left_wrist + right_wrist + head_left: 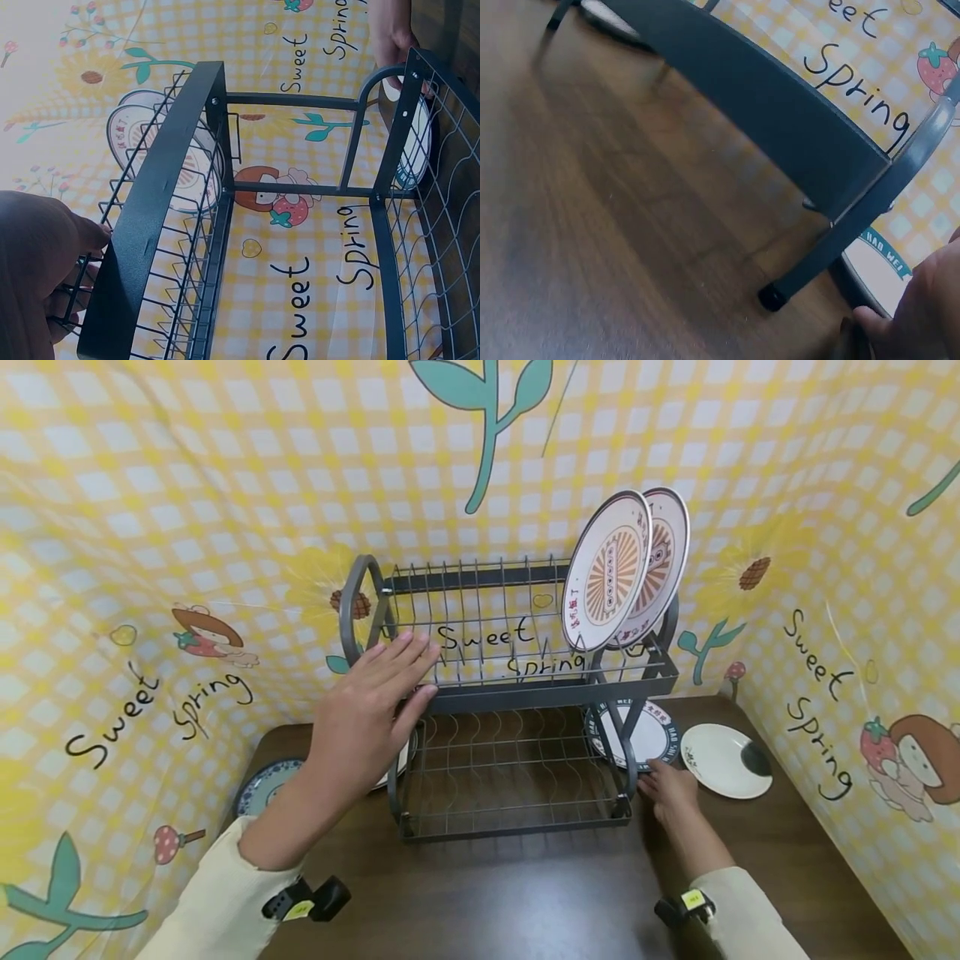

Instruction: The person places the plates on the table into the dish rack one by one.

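A dark two-tier dish rack (487, 697) stands on the brown table. My left hand (375, 693) rests on the left front of its upper tier, fingers extended over the wires and thumb by the front rail. My right hand (671, 793) is low beside the rack's right leg, pinching the near rim of a white plate with a lettered teal border (637, 735). That plate is partly hidden behind the rack's leg. Two white plates with orange sunburst centres (606, 581) lean upright at the right end of the upper tier.
Right of the gripped plate lies a cream plate (723, 760) with a dark patch. A blue-patterned plate (262, 785) lies at the left, partly behind my left arm, and another white plate (405, 760) shows behind the rack's left side. Yellow checked cloth (225, 485) surrounds the table.
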Demonstrator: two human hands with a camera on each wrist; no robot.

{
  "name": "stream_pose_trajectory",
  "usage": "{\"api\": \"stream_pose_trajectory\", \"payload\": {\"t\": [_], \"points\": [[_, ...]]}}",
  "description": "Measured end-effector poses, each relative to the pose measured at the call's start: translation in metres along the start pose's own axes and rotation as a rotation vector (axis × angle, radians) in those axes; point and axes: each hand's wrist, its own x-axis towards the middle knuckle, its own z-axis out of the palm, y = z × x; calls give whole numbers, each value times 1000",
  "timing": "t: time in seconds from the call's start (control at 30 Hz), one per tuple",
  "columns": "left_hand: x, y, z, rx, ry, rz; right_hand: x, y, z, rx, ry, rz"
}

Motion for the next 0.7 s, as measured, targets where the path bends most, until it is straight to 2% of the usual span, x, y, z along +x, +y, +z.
{"api": "stream_pose_trajectory", "payload": {"t": [0.3, 0.57, 0.7], "points": [[-1, 0, 0, 0, 6, 7, 8, -6, 6, 132, 67, 177], [-1, -1, 0, -2, -9, -5, 11, -13, 9, 159, 63, 228], [-1, -1, -1, -6, -16, -10, 14, -12, 9, 173, 57, 204]]}}
